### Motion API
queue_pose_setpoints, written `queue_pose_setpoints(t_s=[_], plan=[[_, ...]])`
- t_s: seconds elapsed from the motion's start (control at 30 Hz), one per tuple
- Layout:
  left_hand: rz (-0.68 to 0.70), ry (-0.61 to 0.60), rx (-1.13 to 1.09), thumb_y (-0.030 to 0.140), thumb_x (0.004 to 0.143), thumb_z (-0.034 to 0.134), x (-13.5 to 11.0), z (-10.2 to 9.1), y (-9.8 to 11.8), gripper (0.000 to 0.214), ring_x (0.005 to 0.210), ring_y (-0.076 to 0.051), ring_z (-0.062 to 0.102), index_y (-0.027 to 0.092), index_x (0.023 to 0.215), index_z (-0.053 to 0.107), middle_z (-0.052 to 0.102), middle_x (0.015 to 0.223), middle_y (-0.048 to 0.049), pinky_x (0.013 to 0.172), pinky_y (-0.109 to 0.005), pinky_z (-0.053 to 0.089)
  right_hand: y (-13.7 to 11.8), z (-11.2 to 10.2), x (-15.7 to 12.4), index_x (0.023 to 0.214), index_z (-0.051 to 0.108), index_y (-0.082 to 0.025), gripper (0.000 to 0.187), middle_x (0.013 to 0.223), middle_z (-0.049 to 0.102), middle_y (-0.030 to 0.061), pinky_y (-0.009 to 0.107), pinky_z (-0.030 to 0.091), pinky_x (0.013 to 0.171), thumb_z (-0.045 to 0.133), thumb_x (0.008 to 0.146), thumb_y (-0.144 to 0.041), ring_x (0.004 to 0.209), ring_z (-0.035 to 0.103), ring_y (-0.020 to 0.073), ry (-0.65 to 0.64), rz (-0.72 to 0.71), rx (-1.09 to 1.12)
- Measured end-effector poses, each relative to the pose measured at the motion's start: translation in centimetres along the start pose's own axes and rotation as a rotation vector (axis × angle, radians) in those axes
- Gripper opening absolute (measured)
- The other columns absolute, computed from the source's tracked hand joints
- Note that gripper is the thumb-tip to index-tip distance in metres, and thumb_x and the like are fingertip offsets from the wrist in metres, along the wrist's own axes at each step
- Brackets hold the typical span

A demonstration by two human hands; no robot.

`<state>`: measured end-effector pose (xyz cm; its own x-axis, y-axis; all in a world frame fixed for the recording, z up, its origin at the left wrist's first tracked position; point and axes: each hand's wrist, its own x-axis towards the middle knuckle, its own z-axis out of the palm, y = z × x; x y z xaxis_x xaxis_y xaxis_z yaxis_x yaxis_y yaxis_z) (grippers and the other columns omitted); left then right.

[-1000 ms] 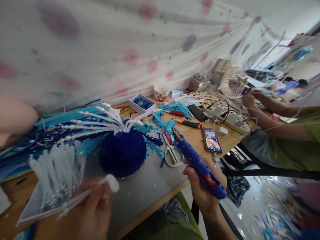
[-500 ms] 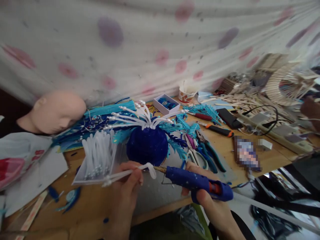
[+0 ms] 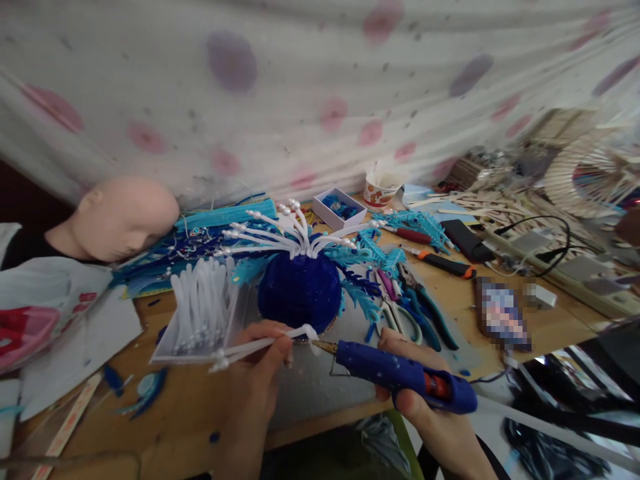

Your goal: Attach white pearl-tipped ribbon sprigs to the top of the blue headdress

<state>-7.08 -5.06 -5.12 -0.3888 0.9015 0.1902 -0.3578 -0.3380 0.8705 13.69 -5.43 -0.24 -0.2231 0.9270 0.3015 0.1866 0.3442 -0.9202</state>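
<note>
My left hand [image 3: 263,363] pinches a white tube strand [image 3: 250,347] with pearly beads at its left end; the other end is bent into a loop. Wrapped round the handle of a blue glue gun [image 3: 395,370], my right hand [image 3: 425,407] keeps the metal nozzle at that loop, touching or almost touching it. Just beyond stands a dark blue dome-shaped piece [image 3: 300,290] with white bead-tipped strands fanning from its top and turquoise feather shapes at its sides. An open white box [image 3: 167,343] of similar strands lies left of it.
A mannequin head [image 3: 127,217] lies at the back left, near a plastic bag [image 3: 55,283]. Scissors [image 3: 400,317], pliers [image 3: 433,313] and an orange-black cutter [image 3: 443,262] lie right of the dome. Behind are a small box [image 3: 340,212], a paper cup [image 3: 380,192] and a power strip [image 3: 575,270].
The camera view has shifted slightly, so the scene sits a little further right. The nozzle has moved slightly down along the loop; both hands keep their holds.
</note>
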Motion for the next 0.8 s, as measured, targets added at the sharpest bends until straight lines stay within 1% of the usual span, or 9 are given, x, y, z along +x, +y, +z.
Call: queue_pose_setpoints(t_s=[0.2, 0.27, 0.4, 0.5, 0.57, 0.6, 0.7, 0.8], plan=[[-0.005, 0.091, -0.012, 0.030, 0.069, 0.088, -0.3, 0.4, 0.0, 0.017, 0.044, -0.005, 0.057, 0.023, 0.072, 0.073, 0.073, 0.069, 0.0040, 0.041, -0.014, 0.045, 0.0, -0.1, -0.2, 0.059, 0.058, -0.022, 0.058, 0.057, 0.050, -0.0006, 0.029, 0.036, 0.051, 0.058, 0.084, -0.074, 0.053, 0.048, 0.0157, -0.006, -0.013, 0.033], [-0.017, 0.096, -0.012, 0.031, 0.068, 0.088, -0.3, 0.4, 0.1, 0.017, 0.044, -0.005, 0.056, 0.023, 0.072, 0.073, 0.073, 0.069, 0.0038, 0.041, -0.014, 0.044, 0.1, -0.1, -0.4, 0.061, 0.060, -0.022, 0.056, 0.058, 0.051, -0.0008, 0.029, 0.038, 0.051, 0.060, 0.083, -0.074, 0.053, 0.048, 0.0156, 0.029, -0.022, 0.026], [-0.078, 0.122, -0.037, 0.032, 0.066, 0.089, -0.4, 0.4, 0.3, 0.018, 0.044, -0.005, 0.054, 0.024, 0.071, 0.073, 0.072, 0.068, 0.0041, 0.042, -0.015, 0.043, 0.4, -0.1, -0.7, 0.071, 0.066, -0.024, 0.049, 0.060, 0.055, -0.0006, 0.029, 0.044, 0.053, 0.066, 0.079, -0.072, 0.055, 0.053, 0.0171, 0.127, -0.017, 0.002], [-0.127, 0.125, -0.070, 0.033, 0.066, 0.089, -0.6, 0.3, 0.2, 0.020, 0.045, -0.004, 0.051, 0.023, 0.072, 0.072, 0.069, 0.066, 0.0043, 0.042, -0.015, 0.041, 0.2, -0.2, -0.5, 0.060, 0.062, -0.023, 0.057, 0.056, 0.052, 0.0001, 0.029, 0.039, 0.049, 0.063, 0.079, -0.076, 0.052, 0.049, 0.0168, 0.082, 0.022, 0.003], [-0.173, 0.111, -0.096, 0.033, 0.067, 0.088, -0.6, 0.2, 0.1, 0.021, 0.043, -0.003, 0.048, 0.022, 0.073, 0.071, 0.067, 0.066, 0.0042, 0.041, -0.014, 0.037, -0.1, -0.3, -0.2, 0.053, 0.058, -0.022, 0.063, 0.054, 0.049, 0.0002, 0.029, 0.036, 0.047, 0.058, 0.080, -0.079, 0.051, 0.047, 0.0164, 0.023, 0.040, 0.022], [-0.196, 0.104, -0.112, 0.033, 0.067, 0.088, -0.7, 0.2, 0.1, 0.022, 0.043, -0.003, 0.046, 0.021, 0.073, 0.071, 0.066, 0.067, 0.0041, 0.040, -0.014, 0.036, -0.3, -0.3, 0.0, 0.052, 0.059, -0.022, 0.064, 0.054, 0.049, 0.0005, 0.030, 0.036, 0.048, 0.057, 0.080, -0.079, 0.053, 0.048, 0.0167, 0.006, 0.043, 0.040], [-0.272, 0.072, -0.182, 0.033, 0.067, 0.088, -0.7, 0.3, 0.1, 0.023, 0.042, -0.001, 0.042, 0.019, 0.071, 0.070, 0.064, 0.066, 0.0040, 0.039, -0.013, 0.033, -0.8, -0.2, 0.5, 0.059, 0.066, -0.022, 0.061, 0.061, 0.055, 0.0023, 0.030, 0.038, 0.051, 0.057, 0.081, -0.078, 0.058, 0.053, 0.0183, -0.015, 0.047, 0.094], [-0.317, 0.046, -0.251, 0.032, 0.064, 0.090, -0.6, 0.7, 0.3, 0.024, 0.041, -0.001, 0.041, 0.019, 0.070, 0.070, 0.064, 0.063, 0.0042, 0.038, -0.012, 0.032, -0.9, 0.0, 0.8, 0.060, 0.067, -0.022, 0.062, 0.064, 0.054, 0.0026, 0.030, 0.035, 0.050, 0.053, 0.083, -0.078, 0.057, 0.053, 0.0176, -0.040, 0.056, 0.080]])
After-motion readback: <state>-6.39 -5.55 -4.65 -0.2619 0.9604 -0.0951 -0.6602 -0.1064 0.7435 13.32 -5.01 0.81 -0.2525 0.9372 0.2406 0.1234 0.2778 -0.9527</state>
